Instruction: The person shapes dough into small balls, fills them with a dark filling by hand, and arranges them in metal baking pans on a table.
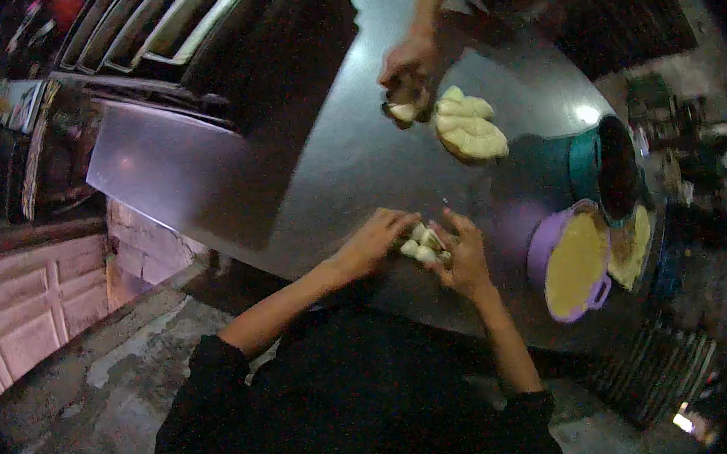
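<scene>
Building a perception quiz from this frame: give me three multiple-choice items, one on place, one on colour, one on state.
1. Where does the pile of shaped dough lie?
A. By the co-worker's hand at the table's far side
B. On the floor
C. Inside the purple bowl

2. What colour is the bowl holding yellow filling?
A. Red
B. Purple
C. White

3. What are the person's hands doing?
A. Resting flat, apart
B. Both closed on one dough piece
C. Lifting the bowl

Key: 1 A, the pile sits on the table beside the co-worker's hand. 2 B, its rim and handle are purple. 3 B, left hand and right hand meet around the dough piece.
</scene>
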Tool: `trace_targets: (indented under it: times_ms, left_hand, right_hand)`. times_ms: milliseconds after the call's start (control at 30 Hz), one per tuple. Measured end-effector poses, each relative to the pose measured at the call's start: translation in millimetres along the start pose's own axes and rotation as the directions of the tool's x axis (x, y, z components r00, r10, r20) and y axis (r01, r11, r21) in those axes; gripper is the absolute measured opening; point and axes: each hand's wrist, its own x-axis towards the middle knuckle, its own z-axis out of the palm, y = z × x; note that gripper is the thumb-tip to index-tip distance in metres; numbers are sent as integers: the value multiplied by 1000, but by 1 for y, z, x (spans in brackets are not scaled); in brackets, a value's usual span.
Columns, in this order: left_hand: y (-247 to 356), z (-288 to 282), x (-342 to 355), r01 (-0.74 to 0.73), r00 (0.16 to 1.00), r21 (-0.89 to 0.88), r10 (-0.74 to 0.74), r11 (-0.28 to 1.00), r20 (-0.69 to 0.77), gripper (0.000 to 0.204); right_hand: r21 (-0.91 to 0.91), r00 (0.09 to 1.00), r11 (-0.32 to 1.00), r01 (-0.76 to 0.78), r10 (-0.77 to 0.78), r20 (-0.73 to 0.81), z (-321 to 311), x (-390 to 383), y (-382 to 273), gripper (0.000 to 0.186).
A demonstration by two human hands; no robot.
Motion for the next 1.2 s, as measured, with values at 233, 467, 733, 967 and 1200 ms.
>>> trace_targets:
  times_ms: [233, 467, 733, 967, 1200]
  left_hand:
    - [-44, 18, 18, -84, 990, -207, 58, 975, -125, 43]
    - [9, -179, 23, 84, 948, 45, -66, 995, -312, 58]
    - [41, -318, -91, -120, 416, -270, -199, 955, -887, 62]
    - [36, -342, -114, 65, 309, -365, -366, 929, -878, 29]
    - [15, -387, -97, 330, 481, 176, -4, 927, -877, 17]
  right_hand:
    - [257, 965, 966, 21, -87, 247, 46, 31, 29, 40]
    - [596, 722, -492, -635, -103, 684, -41, 138, -97, 75]
    - [673, 833, -494, -550, -270, 483, -89, 344, -235, 66]
    - [881, 864, -44, -471, 181, 470, -93, 424, -272, 62]
    - [661, 982, 746, -78, -55, 178, -95, 438, -241, 47]
